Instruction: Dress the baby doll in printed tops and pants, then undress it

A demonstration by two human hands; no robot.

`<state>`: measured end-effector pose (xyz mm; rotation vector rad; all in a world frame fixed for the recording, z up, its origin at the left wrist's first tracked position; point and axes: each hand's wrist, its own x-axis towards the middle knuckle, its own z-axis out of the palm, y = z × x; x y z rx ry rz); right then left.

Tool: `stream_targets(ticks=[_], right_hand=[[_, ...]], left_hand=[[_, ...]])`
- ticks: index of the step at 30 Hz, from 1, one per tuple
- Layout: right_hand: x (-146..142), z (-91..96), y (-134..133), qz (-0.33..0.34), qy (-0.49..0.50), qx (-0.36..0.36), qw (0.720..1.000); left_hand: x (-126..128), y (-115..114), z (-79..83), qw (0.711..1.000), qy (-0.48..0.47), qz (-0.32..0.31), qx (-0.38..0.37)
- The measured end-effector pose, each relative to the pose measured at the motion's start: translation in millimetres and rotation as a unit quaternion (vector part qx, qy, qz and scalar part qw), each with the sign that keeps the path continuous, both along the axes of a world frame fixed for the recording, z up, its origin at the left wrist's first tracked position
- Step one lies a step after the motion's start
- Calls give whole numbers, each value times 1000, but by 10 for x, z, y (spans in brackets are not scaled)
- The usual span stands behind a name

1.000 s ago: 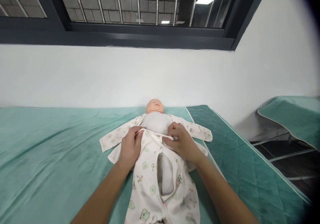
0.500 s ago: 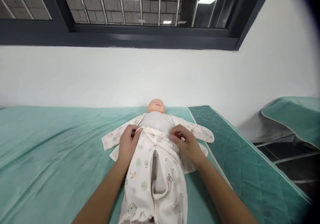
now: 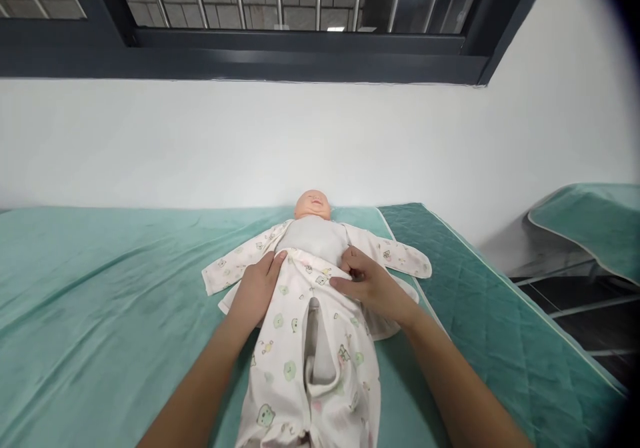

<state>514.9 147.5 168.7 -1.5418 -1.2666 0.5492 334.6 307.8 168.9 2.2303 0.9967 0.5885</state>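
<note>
A baby doll (image 3: 312,206) lies on its back on a green sheet (image 3: 100,301), its head toward the wall. It wears a white printed romper (image 3: 295,361) whose top is open, baring the grey cloth torso (image 3: 315,236). My left hand (image 3: 257,287) grips the romper's waist edge on the doll's left side in view, thumb on top. My right hand (image 3: 367,281) pinches the same edge on the other side. The romper's sleeves spread out to both sides.
A darker green quilted mat (image 3: 480,315) lies under the sheet at the right. A white wall and a dark-framed window (image 3: 280,55) rise behind. Another green-covered bed (image 3: 595,228) stands at the far right across a dark floor gap.
Both hands have stayed on the romper's waist edge, shifting slightly up the doll's torso. The view has tilted down a little.
</note>
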Motion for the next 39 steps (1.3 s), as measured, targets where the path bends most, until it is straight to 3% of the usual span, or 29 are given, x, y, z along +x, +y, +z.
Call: stream_targets(ticks=[3, 6, 11, 14, 19, 22, 25, 31, 35, 39], right_hand=[[91, -29, -53, 53, 59, 5, 997], [178, -95, -99, 15, 156, 53, 986], [263, -208, -106, -35, 344, 53, 937], [260, -225, -83, -41, 389, 58, 919], [198, -242, -15, -81, 315, 69, 943], [194, -275, 17, -91, 172, 48, 980], [259, -278, -5, -58, 73, -11, 996], [457, -200, -180, 111, 60, -123, 984], [453, -226, -222, 121, 69, -153, 978], [390, -252, -211, 116, 90, -137, 980]], left_hand=[[4, -16, 8, 1000, -1, 11, -28], [9, -28, -16, 1000, 3, 18, -23], [-2, -11, -66, 997, 19, 33, 69], [-21, 9, -69, 992, 32, 49, 110], [-35, 50, -87, 989, 40, 69, 126], [-28, 91, -109, 997, 43, 37, 55], [-37, 137, -108, 999, 46, -8, -6], [-122, 168, -6, 991, 65, -81, -80], [-149, 146, 48, 982, 50, -95, -153], [-162, 153, 48, 969, 32, -98, -223]])
